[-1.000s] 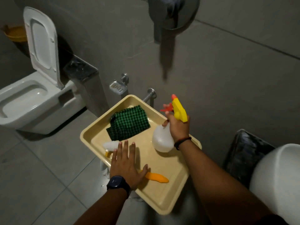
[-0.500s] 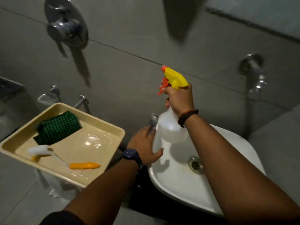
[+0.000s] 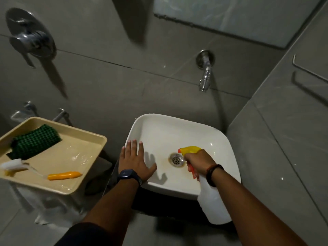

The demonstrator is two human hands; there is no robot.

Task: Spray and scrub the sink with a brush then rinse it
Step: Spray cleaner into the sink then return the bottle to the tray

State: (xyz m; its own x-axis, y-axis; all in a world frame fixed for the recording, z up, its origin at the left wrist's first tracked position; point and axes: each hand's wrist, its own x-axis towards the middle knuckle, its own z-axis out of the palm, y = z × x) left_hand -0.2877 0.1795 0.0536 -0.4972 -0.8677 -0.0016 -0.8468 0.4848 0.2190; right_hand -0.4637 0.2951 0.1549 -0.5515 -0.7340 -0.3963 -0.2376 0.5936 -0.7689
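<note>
A white square sink [image 3: 170, 132] sits low in the middle, with a metal drain [image 3: 176, 159] ringed by a brownish stain. My right hand [image 3: 198, 161] grips a spray bottle [image 3: 213, 203] with a white body and a yellow and orange head, tipped so its nozzle points down over the drain. My left hand [image 3: 134, 160] lies flat with fingers spread on the sink's left rim. A brush [image 3: 40, 172] with white bristles and an orange handle lies in the beige tray [image 3: 88, 139] to the left.
A folded green checked cloth [image 3: 35, 141] also lies in the tray. A chrome tap [image 3: 205, 71] juts from the grey tiled wall above the sink. A round shower valve [image 3: 30, 35] is at the upper left. A grey tiled wall with a metal rail [image 3: 308, 68] closes the right side.
The view swung from the tray to the sink. My right hand brought the spray bottle down from in front of the wall into the basin and tipped it. My left hand moved onto the sink rim.
</note>
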